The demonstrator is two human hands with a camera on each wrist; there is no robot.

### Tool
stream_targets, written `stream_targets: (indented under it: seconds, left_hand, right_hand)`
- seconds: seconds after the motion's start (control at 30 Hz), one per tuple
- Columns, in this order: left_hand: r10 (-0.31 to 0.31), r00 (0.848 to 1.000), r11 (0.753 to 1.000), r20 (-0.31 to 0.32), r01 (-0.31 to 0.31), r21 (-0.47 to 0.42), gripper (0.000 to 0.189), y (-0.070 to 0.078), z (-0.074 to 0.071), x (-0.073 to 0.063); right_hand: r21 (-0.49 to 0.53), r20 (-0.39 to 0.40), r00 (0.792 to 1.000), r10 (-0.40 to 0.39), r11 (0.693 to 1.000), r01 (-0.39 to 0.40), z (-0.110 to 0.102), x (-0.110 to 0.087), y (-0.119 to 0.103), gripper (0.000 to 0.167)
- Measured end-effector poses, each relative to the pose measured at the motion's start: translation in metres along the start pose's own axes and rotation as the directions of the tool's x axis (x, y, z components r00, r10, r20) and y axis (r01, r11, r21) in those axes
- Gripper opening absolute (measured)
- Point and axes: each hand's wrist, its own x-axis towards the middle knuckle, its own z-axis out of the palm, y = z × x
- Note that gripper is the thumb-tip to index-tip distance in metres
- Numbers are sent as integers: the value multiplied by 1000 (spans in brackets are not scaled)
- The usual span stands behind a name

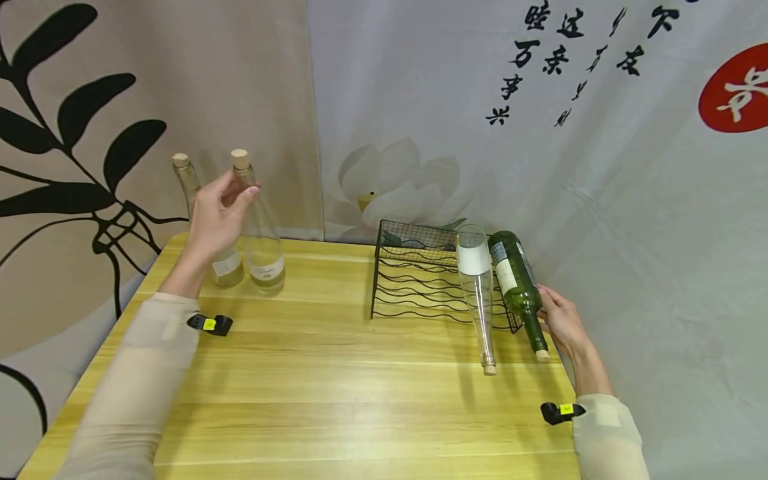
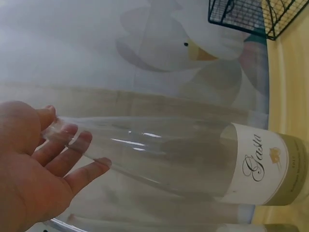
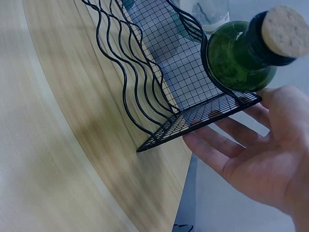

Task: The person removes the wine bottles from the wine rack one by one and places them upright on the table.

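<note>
- Worktop (image 1: 360, 400): pale wood, fills most of the lower head view on my feed.
- Rack (image 1: 426, 290): black wire, wavy rungs, far R part of worktop.
- Held btl (image 1: 262, 233): clear, white label, far L part of worktop. Long axis approx vertical, mouth up; can't tell if the base touches wood.
- Spare btl (image 1: 228, 265): clear, corked, approx upright, just L of it.
- Green btl (image 1: 517, 280) & lying btl (image 1: 476, 267): both on rack, long axes front-to-back, necks twd the wearer; green's slants a bit R.
- L hand (image 1: 216, 217): fingers grasping held btl's neck. IMO best w/ a firm, even pinch (glass looks slick), btl plumb, clear of its neighbour.
- R hand (image 1: 565, 323): fingers loosely extended, touching rack's mesh end panel (image 3: 207, 116), not clenched. I'd want light, steady pressure there so rack doesn't skid.
- Cork (image 1: 240, 159): in held btl's mouth, pointing up.
</note>
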Motion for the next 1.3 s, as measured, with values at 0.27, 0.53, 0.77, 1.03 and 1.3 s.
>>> stream_targets:
  seconds: [0.27, 0.53, 0.77, 1.03, 1.3]
  left_hand:
    - [-38, 999, 999, -9, 38, 16, 41, -11, -2, 3]
    - [-75, 997, 997, -17, 75, 28, 41, -19, -3, 4]
    - [-86, 996, 996, -16, 87, 27, 41, -24, -3, 5]
    - [-104, 995, 994, -9, 104, 13, 44, -28, -2, 6]
    - [-99, 995, 995, -26, 100, 19, 43, -30, 0, 6]
  right_hand:
    - [18, -5, 1000, 8, 1000, -7, 0, 2, 2, 73]
    - [40, 1, 1000, -3, 999, 3, 1, 4, 2, 73]
    - [18, -4, 1000, -5, 1000, 5, 0, 4, 1, 74]
    - [32, -4, 1000, 6, 999, -6, 0, 3, 3, 73]
    - [40, -4, 1000, 5, 999, -5, 0, 4, 2, 74]
